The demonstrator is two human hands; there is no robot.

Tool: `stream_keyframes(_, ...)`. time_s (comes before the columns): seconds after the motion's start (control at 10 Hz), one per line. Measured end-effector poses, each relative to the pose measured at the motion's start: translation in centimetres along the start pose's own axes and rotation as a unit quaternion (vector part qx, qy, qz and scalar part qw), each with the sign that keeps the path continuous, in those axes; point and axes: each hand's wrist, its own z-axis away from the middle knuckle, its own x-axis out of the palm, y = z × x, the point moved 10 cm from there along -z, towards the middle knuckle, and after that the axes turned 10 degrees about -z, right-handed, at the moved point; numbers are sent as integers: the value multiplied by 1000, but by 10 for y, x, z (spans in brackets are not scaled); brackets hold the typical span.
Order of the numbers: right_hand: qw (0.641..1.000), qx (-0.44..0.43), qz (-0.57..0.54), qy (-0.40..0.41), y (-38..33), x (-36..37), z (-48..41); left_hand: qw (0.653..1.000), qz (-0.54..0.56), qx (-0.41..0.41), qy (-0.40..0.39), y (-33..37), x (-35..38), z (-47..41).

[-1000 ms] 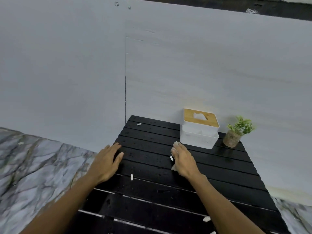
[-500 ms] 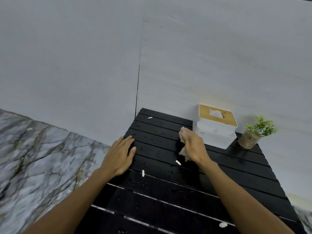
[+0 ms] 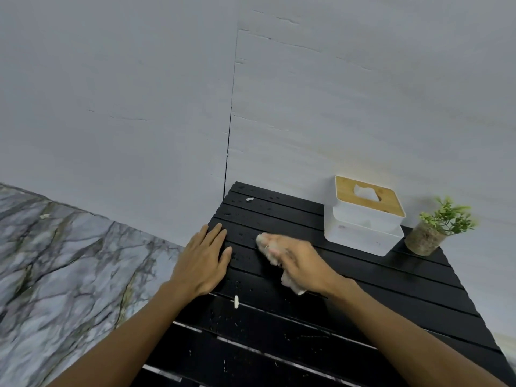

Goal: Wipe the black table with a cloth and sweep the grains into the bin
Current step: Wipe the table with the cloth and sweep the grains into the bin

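The black slatted table (image 3: 377, 297) stands against a grey wall. My right hand (image 3: 298, 258) presses a crumpled whitish cloth (image 3: 290, 282) onto the slats near the table's middle; hand and cloth are motion-blurred. My left hand (image 3: 202, 259) lies flat, fingers apart, on the table's left edge, holding nothing. One white grain (image 3: 236, 301) lies just in front of the left hand, another grain (image 3: 249, 199) near the far left corner. Small wet specks dot the slats. No bin is in view.
A white tissue box with a wooden lid (image 3: 365, 215) stands at the back of the table, with a small potted plant (image 3: 435, 227) to its right. Marble-patterned floor (image 3: 69, 275) lies to the left of the table.
My right hand has swept the cloth leftwards across the slats towards my left hand. The grain that lay beside the cloth is no longer visible. The left hand stays put.
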Motion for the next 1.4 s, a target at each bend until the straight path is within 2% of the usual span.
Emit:
stream_keyframes(0.1, 974, 107, -77, 185, 24, -48, -16, 1000, -1, 6, -2, 0, 2, -5)
stream_keyframes(0.2, 956, 125, 70, 255, 48, -75, -42, 1000, 4, 5, 3, 1, 1, -8)
stream_keyframes(0.3, 935, 200, 180, 230, 89, -68, -65, 1000, 2, 2, 10, 0, -1, -8)
stream_keyframes(0.4, 917, 222, 187, 274, 98, -63, -80, 1000, -3, -1, 17, 1, -2, -7)
stream_keyframes(0.5, 920, 214, 182, 273, 90, -56, -99, 1000, -6, -3, 22, 3, -3, -6)
stream_keyframes(0.7, 955, 167, 153, 194, 82, -31, -131, 1000, -11, -1, 24, 3, -5, -4)
stream_keyframes(0.9, 944, 160, 186, 221, 91, -33, -108, 1000, -9, -2, 11, 5, -7, -4)
stream_keyframes(1.1, 946, 190, 169, 200, 93, -22, -144, 1000, -7, -2, 10, 4, -6, -4)
stream_keyframes(1.3, 984, 103, 134, 59, 76, 6, -162, 1000, -9, -3, 11, 5, -6, -3)
stream_keyframes(1.4, 997, 44, 63, 5, 59, 15, -142, 1000, -6, -2, 10, 5, -7, -3)
